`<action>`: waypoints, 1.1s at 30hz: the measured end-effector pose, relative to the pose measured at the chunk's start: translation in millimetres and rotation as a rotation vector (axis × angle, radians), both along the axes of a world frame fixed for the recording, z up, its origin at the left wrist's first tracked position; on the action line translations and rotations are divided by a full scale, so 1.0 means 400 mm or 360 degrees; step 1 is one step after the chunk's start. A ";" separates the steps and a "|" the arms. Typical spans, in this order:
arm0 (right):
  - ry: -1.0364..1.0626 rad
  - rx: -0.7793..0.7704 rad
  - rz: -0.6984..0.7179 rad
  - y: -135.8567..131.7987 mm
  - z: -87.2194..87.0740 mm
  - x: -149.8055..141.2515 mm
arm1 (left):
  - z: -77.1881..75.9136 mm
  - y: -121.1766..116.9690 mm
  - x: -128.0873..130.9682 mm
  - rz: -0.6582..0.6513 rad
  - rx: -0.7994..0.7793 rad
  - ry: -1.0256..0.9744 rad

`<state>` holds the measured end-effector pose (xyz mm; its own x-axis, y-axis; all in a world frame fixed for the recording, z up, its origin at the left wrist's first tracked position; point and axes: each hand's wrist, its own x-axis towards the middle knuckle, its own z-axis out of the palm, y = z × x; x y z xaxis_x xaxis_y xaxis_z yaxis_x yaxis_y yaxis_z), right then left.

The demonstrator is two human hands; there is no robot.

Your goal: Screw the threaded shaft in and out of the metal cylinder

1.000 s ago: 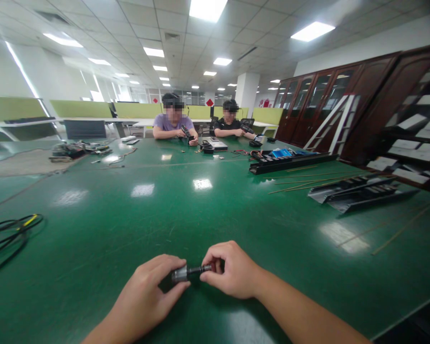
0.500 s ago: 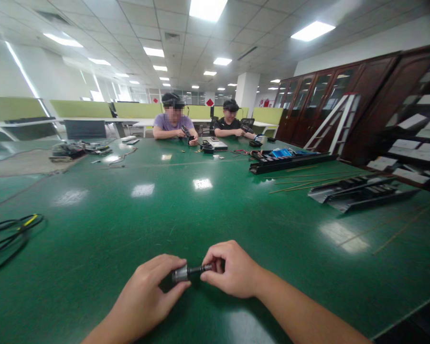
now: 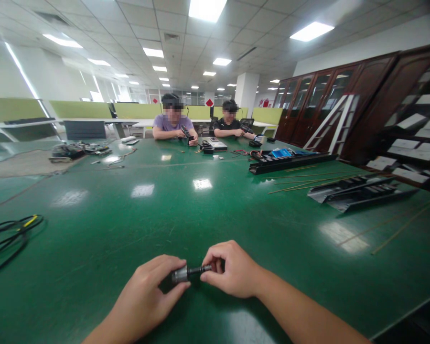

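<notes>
Low in the head view, a small metal part with a thick silver cylinder and a thin dark shaft (image 3: 193,271) lies level between my two hands. My left hand (image 3: 152,282) grips the silver end, thumb below and fingers above. At the other end, the shaft's tip is pinched between the thumb and index finger of my right hand (image 3: 229,270). The right hand's other fingers are curled in. The far side of the cylinder is partly hidden by my left fingers.
The part is held close over a shiny green table (image 3: 165,200). Coiled black cable (image 3: 14,234) lies at the left. Metal channels (image 3: 358,193) and thin rods (image 3: 297,184) lie at the right. Across the table, two people (image 3: 174,122) hold dark tools.
</notes>
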<state>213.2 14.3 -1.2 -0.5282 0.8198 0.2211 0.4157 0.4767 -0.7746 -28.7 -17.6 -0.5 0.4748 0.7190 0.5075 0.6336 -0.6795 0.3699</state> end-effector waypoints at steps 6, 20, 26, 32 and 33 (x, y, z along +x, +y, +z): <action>0.0001 -0.0004 -0.0006 0.001 -0.002 0.001 | 0.000 0.003 -0.001 0.0000 -0.0014 0.0007; 0.0000 -0.0023 -0.0033 0.004 -0.002 0.004 | 0.003 0.003 -0.006 0.0008 -0.0019 0.0003; 0.0010 0.0008 -0.0022 0.003 -0.001 0.007 | 0.002 0.005 -0.009 0.0016 -0.0018 -0.0005; 0.0012 0.0016 -0.0017 0.005 0.001 0.008 | 0.004 0.007 -0.012 0.0020 -0.0025 -0.0008; 0.0014 0.0010 -0.0019 0.005 0.001 0.008 | 0.005 0.007 -0.012 0.0015 -0.0023 -0.0013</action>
